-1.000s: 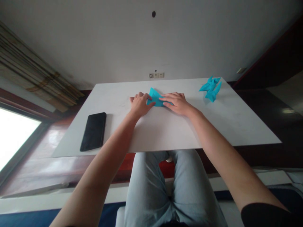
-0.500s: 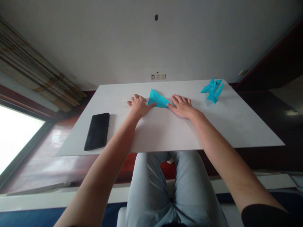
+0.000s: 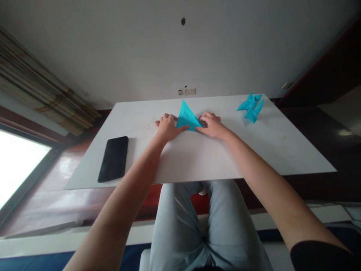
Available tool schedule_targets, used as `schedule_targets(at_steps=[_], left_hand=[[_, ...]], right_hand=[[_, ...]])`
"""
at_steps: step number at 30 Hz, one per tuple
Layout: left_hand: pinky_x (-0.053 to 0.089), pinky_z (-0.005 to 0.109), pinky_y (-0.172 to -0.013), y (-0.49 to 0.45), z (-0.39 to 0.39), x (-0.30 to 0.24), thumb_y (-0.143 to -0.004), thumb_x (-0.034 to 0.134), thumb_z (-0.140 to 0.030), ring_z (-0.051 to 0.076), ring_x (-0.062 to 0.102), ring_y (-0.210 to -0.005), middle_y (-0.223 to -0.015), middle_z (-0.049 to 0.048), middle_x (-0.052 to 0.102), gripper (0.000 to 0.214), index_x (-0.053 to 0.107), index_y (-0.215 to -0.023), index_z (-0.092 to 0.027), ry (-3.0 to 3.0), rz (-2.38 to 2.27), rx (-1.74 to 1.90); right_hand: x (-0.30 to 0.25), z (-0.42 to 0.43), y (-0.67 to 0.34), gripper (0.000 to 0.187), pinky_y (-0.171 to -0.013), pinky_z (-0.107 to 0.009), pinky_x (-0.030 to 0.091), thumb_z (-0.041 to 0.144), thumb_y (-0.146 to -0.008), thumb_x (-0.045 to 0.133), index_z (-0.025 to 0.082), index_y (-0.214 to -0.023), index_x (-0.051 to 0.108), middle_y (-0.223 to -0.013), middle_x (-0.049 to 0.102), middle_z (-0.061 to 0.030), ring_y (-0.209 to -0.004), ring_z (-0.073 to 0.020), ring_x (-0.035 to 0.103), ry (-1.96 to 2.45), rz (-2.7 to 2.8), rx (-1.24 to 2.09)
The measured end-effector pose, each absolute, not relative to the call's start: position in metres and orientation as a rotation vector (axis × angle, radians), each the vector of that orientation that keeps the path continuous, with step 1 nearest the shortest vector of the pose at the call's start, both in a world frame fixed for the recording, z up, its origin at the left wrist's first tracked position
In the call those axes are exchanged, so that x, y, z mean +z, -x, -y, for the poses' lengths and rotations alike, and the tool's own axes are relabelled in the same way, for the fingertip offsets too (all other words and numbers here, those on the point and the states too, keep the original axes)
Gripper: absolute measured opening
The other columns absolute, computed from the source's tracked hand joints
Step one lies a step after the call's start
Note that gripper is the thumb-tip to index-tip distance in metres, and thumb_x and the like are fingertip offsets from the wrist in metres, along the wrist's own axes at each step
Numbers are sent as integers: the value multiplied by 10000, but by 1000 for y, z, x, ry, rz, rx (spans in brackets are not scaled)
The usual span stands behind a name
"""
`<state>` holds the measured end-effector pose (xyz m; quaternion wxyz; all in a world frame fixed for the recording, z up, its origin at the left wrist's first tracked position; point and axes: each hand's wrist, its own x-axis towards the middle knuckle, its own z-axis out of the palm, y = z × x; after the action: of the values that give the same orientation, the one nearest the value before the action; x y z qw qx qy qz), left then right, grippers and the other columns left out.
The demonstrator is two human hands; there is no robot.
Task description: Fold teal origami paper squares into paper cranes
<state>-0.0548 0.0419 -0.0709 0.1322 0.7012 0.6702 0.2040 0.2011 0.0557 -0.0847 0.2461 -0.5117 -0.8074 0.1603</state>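
A folded blue paper triangle stands tilted up from the white table, its tip pointing away from me. My left hand is curled, pinching the paper's left lower edge with thumb and fingers. On the other side my right hand has its fingers bent and grips the right lower corner. Both forearms reach across the table from the near edge.
A black phone lies flat near the table's left edge. Several finished blue paper shapes sit at the far right corner. A wall socket is behind the table. My knees in light jeans are under the near edge.
The paper was lying flat under both hands. Now both hands have closed on its lower edges and raised it so the point stands up. My right fingers went from flat to bent.
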Motion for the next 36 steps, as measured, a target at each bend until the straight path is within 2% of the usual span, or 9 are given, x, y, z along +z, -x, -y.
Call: schedule_targets(at_steps=[4,8,12,17,21,25,30,32,36], left_hand=[[449,554,-1161,59,-49,-73,-846,940,-638,410,682,-1254,-1227,162,759,523,709,-1074,-228,-2035,-1822,665],[504,380,-906,60,-55,-75,-917,866,-460,247,678,-915,-936,50,755,313,676,-1003,-227,-1970,-1531,873],[478,310,-783,60,-57,-76,-929,789,-338,199,644,-832,-889,22,752,170,695,-1002,-217,-2010,-1357,962],[501,304,-762,60,-57,-74,-1001,733,-333,183,666,-786,-854,17,743,126,707,-1006,-210,-2034,-1312,986],[583,303,-839,56,-61,-77,-1078,634,-307,185,761,-884,-1001,48,804,178,720,-1195,-203,-1888,-1189,1055],[599,299,-826,54,-64,-78,-1119,582,-404,202,768,-955,-1024,70,803,288,739,-1245,-198,-1712,-1094,1050],[613,327,-802,51,-58,-74,-1145,400,-763,247,794,-1005,-1184,140,841,704,802,-1219,-189,-1468,-939,975],[615,334,-814,50,-56,-73,-1087,501,-847,260,797,-1004,-1149,138,850,751,818,-1237,-183,-1451,-968,970],[633,354,-853,47,-54,-72,-1019,685,-833,271,799,-1010,-1102,124,850,703,814,-1233,-175,-1431,-1001,1031]], right_hand=[[-84,-59,-202,217,-981,-477,529,430,-921,787,248,-974,683,-1105,748,-95,-1023,-312,692,1194,2082,529],[-85,-63,-204,245,-953,-458,551,422,-924,774,243,-1076,703,-1127,760,-102,-997,-301,684,1041,1996,524],[-86,-63,-205,308,-1011,-474,572,472,-977,763,246,-1186,741,-1168,760,-108,-1048,-304,693,931,2034,481],[-84,-59,-202,524,-1104,-515,584,741,-1025,729,271,-1233,832,-1206,739,-118,-1158,-343,712,887,2116,560],[-78,-54,-203,775,-1238,-589,528,928,-1050,512,291,-1354,831,-1340,731,-138,-1329,-396,690,842,2125,723],[-78,-53,-205,913,-1254,-604,533,989,-1043,352,301,-1404,830,-1404,706,-141,-1342,-405,696,922,2142,838],[-84,-53,-204,948,-1294,-723,482,1045,-909,578,362,-1532,792,-1524,669,-156,-1439,-479,638,1023,2343,604],[-86,-53,-204,900,-1309,-730,469,1024,-875,668,385,-1494,808,-1577,642,-144,-1511,-481,591,1004,2386,536],[-90,-54,-204,842,-1336,-734,438,1004,-890,682,341,-1385,839,-1615,592,-162,-1585,-464,533,915,2352,518]])
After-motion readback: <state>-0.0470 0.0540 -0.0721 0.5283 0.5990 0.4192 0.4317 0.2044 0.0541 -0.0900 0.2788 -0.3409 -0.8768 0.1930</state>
